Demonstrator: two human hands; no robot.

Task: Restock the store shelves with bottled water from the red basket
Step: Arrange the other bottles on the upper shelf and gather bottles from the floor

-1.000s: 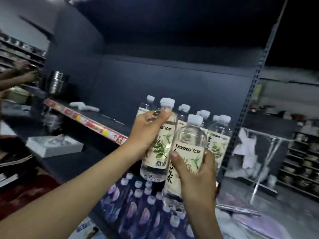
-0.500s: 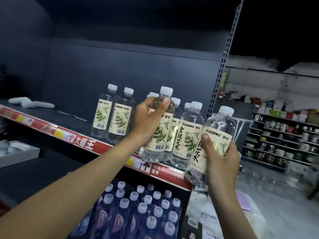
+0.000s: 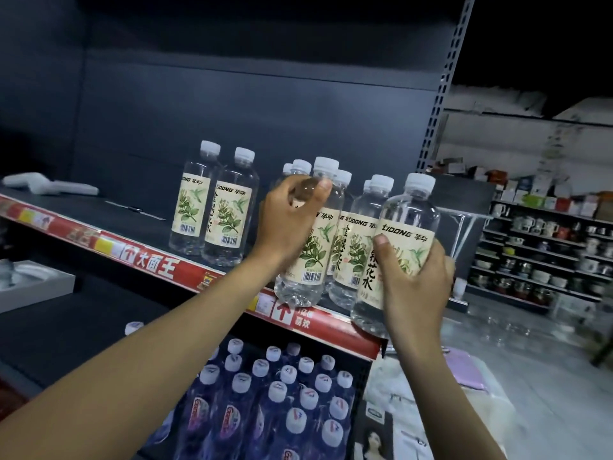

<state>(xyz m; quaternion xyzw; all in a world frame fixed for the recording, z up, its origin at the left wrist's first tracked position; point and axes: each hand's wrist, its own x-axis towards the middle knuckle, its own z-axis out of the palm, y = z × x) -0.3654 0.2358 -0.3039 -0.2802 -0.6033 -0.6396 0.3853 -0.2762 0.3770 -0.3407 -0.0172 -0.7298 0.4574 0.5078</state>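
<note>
Slightly tilted, frontmost bottle, cap up

We read "TIDONG" across the cream label of the near right bottle, with 花水 running down it. The far left bottle carries the same brand. The red shelf strip says 大面王, then 喜欢 farther right.

Each bottle in the middle is clear, glossy plastic, with a white plastic cap and a matt, paper-like cream label. The shelf looks like matt, dark painted metal, and its red strip is glossy. The upright, upper right, is perforated grey metal.
</note>
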